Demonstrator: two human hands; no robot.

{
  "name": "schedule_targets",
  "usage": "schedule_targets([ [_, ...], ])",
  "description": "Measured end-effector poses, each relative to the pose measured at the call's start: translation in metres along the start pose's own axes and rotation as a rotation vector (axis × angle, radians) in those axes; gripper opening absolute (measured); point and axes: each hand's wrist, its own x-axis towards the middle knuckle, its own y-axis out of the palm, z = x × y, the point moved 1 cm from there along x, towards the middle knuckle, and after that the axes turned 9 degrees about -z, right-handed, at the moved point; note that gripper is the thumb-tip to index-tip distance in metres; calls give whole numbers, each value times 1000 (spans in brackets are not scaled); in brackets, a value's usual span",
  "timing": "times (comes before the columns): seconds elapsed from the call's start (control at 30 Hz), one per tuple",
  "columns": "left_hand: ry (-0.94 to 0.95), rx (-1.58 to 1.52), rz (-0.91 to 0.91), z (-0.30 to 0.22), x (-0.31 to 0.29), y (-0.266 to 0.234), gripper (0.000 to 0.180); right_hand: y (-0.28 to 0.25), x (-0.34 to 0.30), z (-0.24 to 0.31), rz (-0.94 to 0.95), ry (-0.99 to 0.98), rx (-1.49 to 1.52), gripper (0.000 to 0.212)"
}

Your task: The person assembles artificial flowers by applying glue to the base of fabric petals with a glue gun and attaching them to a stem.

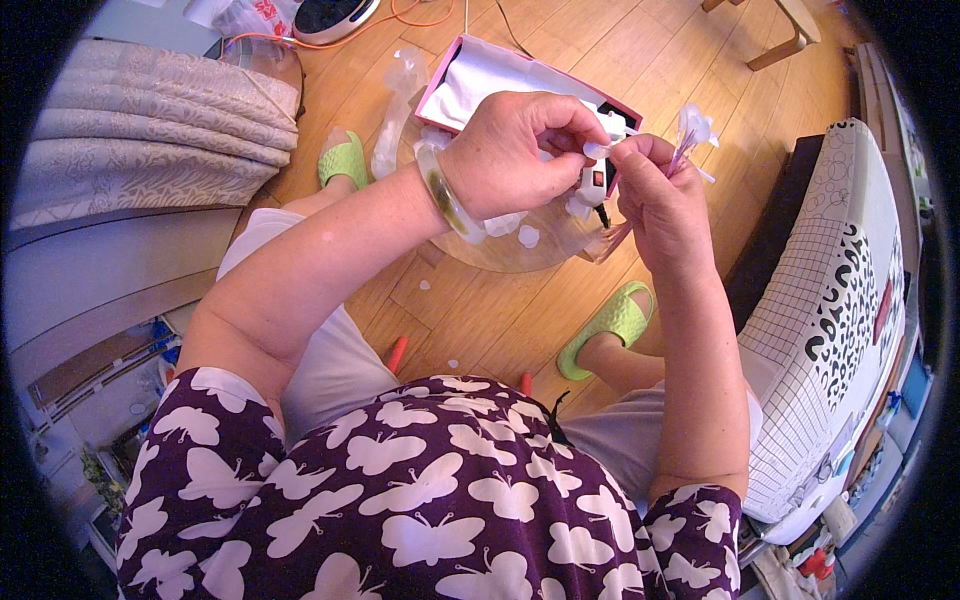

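A small white petal (597, 151) is occupying the centre, held in the air between the fingertips of my two hands. With the left hand (508, 155) I am pinching it, thumb against forefinger. The right hand (665, 205) is nearly meeting it; whether those fingertips are also touching the petal, I cannot tell. The right fingers are closing around thin purple stems (679, 160), above which a translucent white blossom (697, 127) is standing clear of the knuckles.

For good handling, I am judging a light edge pinch to be best, since so thin a piece is likely to crease under pressure. The right grip should be steadying the stems without squeezing the blossom, and both fingertips should be staying close together so that small adjustments come easily.

Below the hands, a low round table (550, 252) is carrying loose white petals (528, 236); a white device with a red switch (588, 190) is showing between the hands. Beyond, an open pink box (497, 76) is displaying its white lining. Nearer the body, a stray white scrap (425, 285) is lying on the wooden floor (480, 325).
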Motion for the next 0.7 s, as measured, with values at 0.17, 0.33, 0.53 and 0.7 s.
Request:
schedule_targets([
  [0.17, 115, 73, -23, 2, 0, -1, 13, 1, 0, 1, -13, -2, -4, 11],
  [0.33, 99, 53, -15, 3, 0, -2, 10, 1, 1, 0, 6, 7, 9, 12],
  [0.53, 133, -23, -46, 1, 2, -3, 8, 1, 1, 0, 23, 4, 22, 12],
  [0.7, 52, -78, -56, 0, 1, -3, 4, 3, 1, -1, 22, -7, 16, 12],
])
